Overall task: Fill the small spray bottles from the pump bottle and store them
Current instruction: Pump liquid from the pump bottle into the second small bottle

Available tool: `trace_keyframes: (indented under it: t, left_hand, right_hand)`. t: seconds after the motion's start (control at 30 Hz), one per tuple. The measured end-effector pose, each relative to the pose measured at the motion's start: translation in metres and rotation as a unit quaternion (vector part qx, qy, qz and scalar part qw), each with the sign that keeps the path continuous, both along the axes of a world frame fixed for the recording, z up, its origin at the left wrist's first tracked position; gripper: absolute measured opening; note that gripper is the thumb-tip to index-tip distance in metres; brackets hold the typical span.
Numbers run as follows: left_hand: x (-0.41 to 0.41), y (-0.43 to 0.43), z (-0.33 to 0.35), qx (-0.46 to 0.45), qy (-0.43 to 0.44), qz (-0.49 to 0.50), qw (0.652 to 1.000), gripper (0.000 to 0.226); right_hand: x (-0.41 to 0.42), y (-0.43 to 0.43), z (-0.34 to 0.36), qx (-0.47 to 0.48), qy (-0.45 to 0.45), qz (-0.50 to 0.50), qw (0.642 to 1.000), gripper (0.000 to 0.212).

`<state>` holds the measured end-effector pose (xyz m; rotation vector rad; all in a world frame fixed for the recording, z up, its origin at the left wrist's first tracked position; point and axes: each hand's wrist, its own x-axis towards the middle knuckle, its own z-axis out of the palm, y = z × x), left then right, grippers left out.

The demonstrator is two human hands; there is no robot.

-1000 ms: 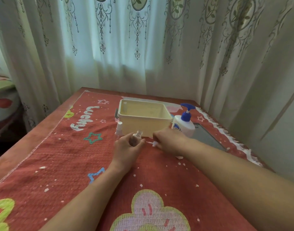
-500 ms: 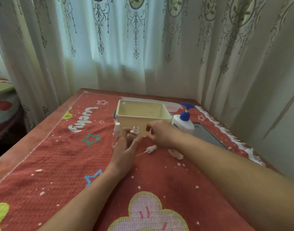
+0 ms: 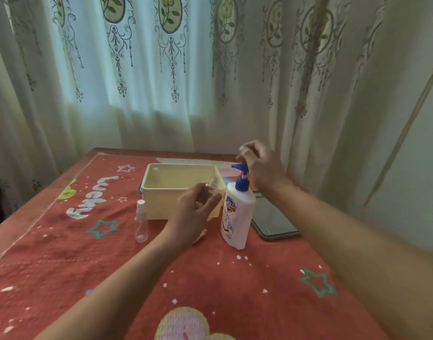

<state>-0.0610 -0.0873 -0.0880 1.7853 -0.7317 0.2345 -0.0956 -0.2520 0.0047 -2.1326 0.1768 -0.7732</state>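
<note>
Risks 1st: the mouth of the small spray bottle (image 3: 213, 185) sits below and left of the spout tip, not plainly under it; a press now would prob. drop soap on the left hand (image 3: 194, 212) or into the cream tub (image 3: 146, 192) behind; the neck is narrow, so thick liquid may bead on the rim and run down the outside. A hard push on the pump head (image 3: 240, 168) could also rock the pump bottle (image 3: 237, 217), since nothing steadies its body. The 2nd spray bottle (image 3: 141, 223) stands just left of the tub, near the left forearm; a careless sweep could tip it.

Hands: left fingers curl round the small spray bottle, most of it hidden and blurred; right hand (image 3: 263, 165) is loosely curled over the pump head; can't tell if it touches.

Orientation: pump bottle upright on the red cloth (image 3: 88, 253) at the tub's right front corner, long axis vertical w/ a slight lean; spout points left, toward the tub. Small spray bottle approx. upright, neck up, held in front of the tub's right end, just left of the pump bottle.
</note>
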Motion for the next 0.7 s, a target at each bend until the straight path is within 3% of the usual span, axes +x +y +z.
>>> trace_keyframes:
  t: [0.1,0.23,0.47,0.7]
  left_hand:
    - [0.010,-0.019,0.004,0.011,0.008,-0.016,1.000,0.041]
    - [0.020,-0.033,0.000,-0.018,0.032,-0.036,0.999,0.057]
    - [0.022,-0.037,0.008,-0.088,0.017,-0.070,0.994,0.035]
    - [0.026,-0.033,0.019,-0.048,-0.018,-0.052,0.997,0.037]
  right_hand:
    - [0.007,-0.002,-0.024,0.102,0.039,-0.002,0.994,0.027]
    - [0.009,0.005,-0.037,0.206,0.001,0.034,0.978,0.039]
    - [0.008,0.007,-0.044,0.265,0.010,0.062,0.962,0.046]
    - [0.006,0.009,-0.045,0.261,0.018,0.058,0.963,0.050]
